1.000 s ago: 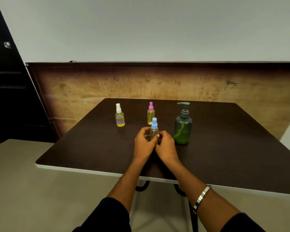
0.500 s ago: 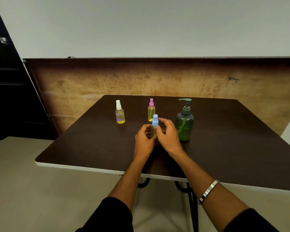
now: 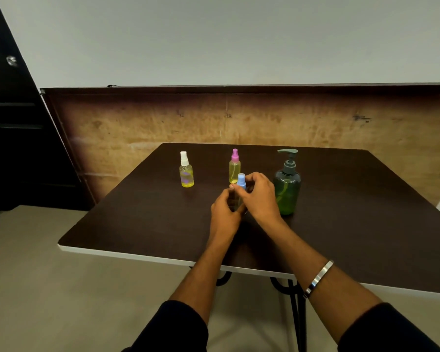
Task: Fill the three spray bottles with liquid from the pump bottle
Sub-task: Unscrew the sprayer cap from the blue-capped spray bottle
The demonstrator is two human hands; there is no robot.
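Judging by the yellow liquid in the white-capped bottle (image 3: 186, 174) and pink-capped bottle (image 3: 234, 168), two look filled, while the left hand (image 3: 224, 212) grips the blue-capped bottle (image 3: 241, 182) mid-table beside the pump bottle (image 3: 287, 189) and the right hand (image 3: 261, 196) pinches its cap

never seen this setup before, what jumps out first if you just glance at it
Both hands meet at the middle of the dark table: the left hand holds the body of the blue-capped spray bottle while the right hand curls round its top. Just right of them stands the green pump bottle. Farther back stand the white-capped spray bottle, to the left, and the pink-capped spray bottle, both holding yellow liquid.
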